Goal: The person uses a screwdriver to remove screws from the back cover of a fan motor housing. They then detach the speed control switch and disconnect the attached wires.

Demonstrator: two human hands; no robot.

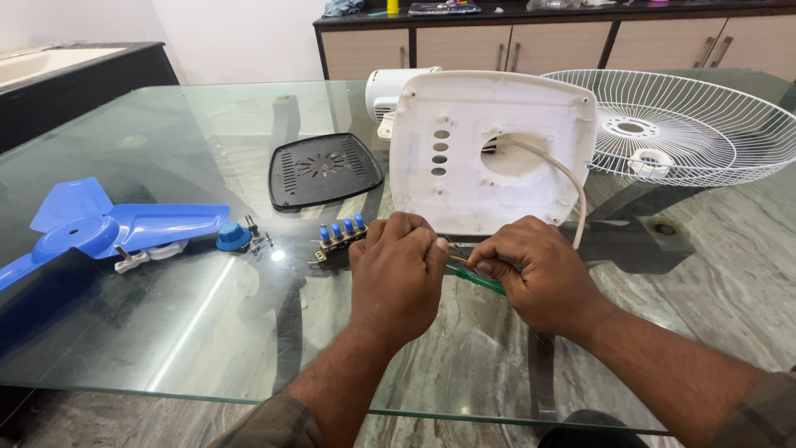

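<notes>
On the glass table (166, 332), near its front edge, your L hand (398, 270) was curled shut, fingers pinching thin wires (455, 247) just beside the switch block w/ blue buttons (338, 238). Your R hand (539, 270) was closed on a green-handled tool (479, 281), its tip meeting the L-hand fingers at the wires. Directly behind both hands, the white fan base housing (464, 166) stood on edge, underside facing you; a white cord (572, 187) ran out of its round opening and down toward the R hand. Black vented cover plate (323, 170) lay flat to the left. Blue fan blade (108, 228), blue cap (233, 237) and small screws (260, 241) sat further left. White wire guard (663, 124) rested at right.
</notes>
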